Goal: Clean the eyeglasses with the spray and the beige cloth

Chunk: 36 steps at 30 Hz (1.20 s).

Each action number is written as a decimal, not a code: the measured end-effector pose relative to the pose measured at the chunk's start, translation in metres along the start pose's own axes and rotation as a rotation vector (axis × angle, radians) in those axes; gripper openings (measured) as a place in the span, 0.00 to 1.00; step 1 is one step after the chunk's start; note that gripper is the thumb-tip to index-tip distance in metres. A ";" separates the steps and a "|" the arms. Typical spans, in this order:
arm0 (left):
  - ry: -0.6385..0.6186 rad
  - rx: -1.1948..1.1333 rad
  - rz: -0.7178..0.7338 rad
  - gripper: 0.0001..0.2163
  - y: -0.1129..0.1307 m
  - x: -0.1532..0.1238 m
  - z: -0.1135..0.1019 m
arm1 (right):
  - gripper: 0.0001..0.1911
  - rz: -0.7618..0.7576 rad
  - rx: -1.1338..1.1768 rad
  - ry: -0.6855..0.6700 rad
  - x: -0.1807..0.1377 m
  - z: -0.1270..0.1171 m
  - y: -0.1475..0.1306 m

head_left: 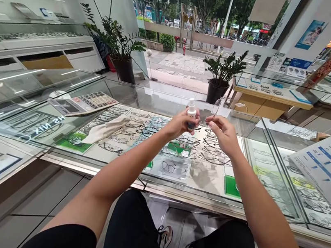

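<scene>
Knees in black shorts (136, 235) sit nearest, with a striped shoe (165, 236) on the grey floor between them. Two bare arms reach out from there over a glass counter (206, 184).

Under the glass lie many rows of glasses (140, 126), some green cards (232, 186) and a clear stand (174, 167) with one pair on it. On top of the glass, to the left, rests a pale cloth (104, 129). A bit farther left lies a printed sheet (90, 102).

Above the middle of the counter, the left hand (181, 123) has its grip closed around a small white spray bottle (191, 111). The bottle stands upright, and its top pokes out above the fingers. Just to the right, the right hand (224, 133) pinches a thin pair of glasses (214, 116) between thumb and fingers. That pair hangs in the air close to the bottle. The frame is so thin that it is hard to see.

At the right edge leans a blue and white chart (330, 165). Farther off, two potted plants (222, 76) stand by the big window. A wooden desk (270, 99) sits on the far right, and trees and a street show outside.
</scene>
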<state>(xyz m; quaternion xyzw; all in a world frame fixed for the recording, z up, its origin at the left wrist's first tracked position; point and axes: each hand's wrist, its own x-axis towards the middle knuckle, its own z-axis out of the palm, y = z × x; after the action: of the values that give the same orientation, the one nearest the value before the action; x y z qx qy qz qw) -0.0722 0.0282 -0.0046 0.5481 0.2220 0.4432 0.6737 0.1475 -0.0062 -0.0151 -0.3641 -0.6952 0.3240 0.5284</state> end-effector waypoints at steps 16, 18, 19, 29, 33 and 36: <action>0.112 0.358 0.175 0.32 -0.002 0.002 -0.003 | 0.22 0.108 0.224 -0.272 -0.006 0.005 -0.014; 0.113 0.408 0.156 0.33 -0.006 0.003 -0.005 | 0.21 0.110 0.220 -0.309 -0.007 0.007 -0.016; 0.108 0.424 0.145 0.33 -0.007 0.003 -0.006 | 0.21 0.104 0.223 -0.324 -0.007 0.008 -0.016; 0.106 0.522 0.194 0.31 -0.002 0.002 -0.005 | 0.22 0.100 0.234 -0.345 -0.007 0.009 -0.019; 0.093 0.567 0.184 0.31 0.001 0.002 -0.003 | 0.22 0.097 0.232 -0.363 -0.007 0.008 -0.019; 0.105 0.564 0.218 0.29 0.001 0.004 -0.004 | 0.21 0.097 0.245 -0.386 -0.007 0.007 -0.017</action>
<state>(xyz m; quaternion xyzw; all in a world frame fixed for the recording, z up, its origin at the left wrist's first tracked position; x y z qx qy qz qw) -0.0736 0.0332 -0.0038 0.7103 0.3106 0.4617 0.4310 0.1394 -0.0216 -0.0059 -0.2615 -0.7206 0.4944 0.4098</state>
